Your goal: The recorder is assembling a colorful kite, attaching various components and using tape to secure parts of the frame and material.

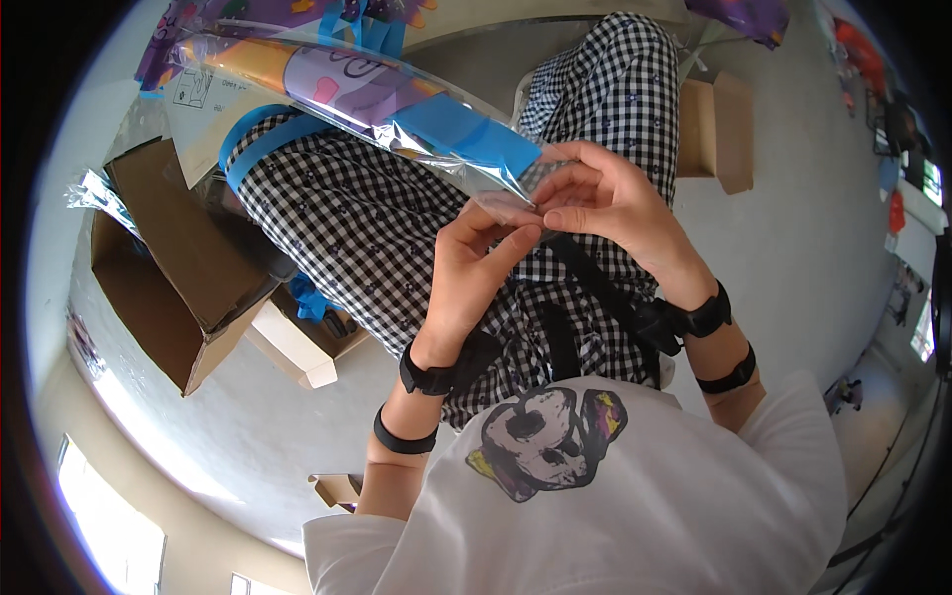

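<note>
A long clear plastic packet (426, 124) with a folded purple and blue printed item inside lies slanting across my lap. Its near end comes between my two hands, where the film is crumpled and shiny. My left hand (468, 266) pinches the film from the left, thumb against fingers. From the right, my right hand (620, 213) grips the same end, its thumb almost touching the left thumb. Fingertips partly hide the packet's edge, so whether it is sealed there is unclear.
An upright-flapped brown cardboard box (149, 288) is at the left, beside a smaller box (293, 342) with blue material in it. Another carton (716, 134) sits beyond my right knee. Purple printed packaging (739, 18) shows at the far right, and a blue strip (273, 144) crosses my left knee.
</note>
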Available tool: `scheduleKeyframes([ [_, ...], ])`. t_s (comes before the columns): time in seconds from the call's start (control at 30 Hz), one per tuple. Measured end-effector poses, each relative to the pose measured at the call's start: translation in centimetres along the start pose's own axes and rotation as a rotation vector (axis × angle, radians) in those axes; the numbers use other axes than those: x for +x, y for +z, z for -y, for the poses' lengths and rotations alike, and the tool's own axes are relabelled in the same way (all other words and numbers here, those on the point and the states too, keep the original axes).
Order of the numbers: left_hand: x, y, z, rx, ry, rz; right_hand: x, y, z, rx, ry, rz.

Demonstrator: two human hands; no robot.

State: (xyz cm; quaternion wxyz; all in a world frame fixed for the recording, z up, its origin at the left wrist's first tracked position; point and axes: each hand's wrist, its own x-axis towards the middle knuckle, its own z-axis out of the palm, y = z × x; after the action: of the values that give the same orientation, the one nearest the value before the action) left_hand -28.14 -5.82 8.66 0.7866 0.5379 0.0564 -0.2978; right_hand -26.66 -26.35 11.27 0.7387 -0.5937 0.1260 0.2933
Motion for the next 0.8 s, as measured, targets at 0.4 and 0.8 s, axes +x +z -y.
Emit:
scheduleKeyframes([
  [0.4,-2.1,-2.1,0.0,-0.294,-0.177,-0.164,0.9,1.8,0.5,-0.029,0.043,0.061],
  [0.8,-4.6,-2.5,-0.8,-0.08,-0.085,-0.365,3.0,3.5,0.1,-0.147,0.171,0.102],
])
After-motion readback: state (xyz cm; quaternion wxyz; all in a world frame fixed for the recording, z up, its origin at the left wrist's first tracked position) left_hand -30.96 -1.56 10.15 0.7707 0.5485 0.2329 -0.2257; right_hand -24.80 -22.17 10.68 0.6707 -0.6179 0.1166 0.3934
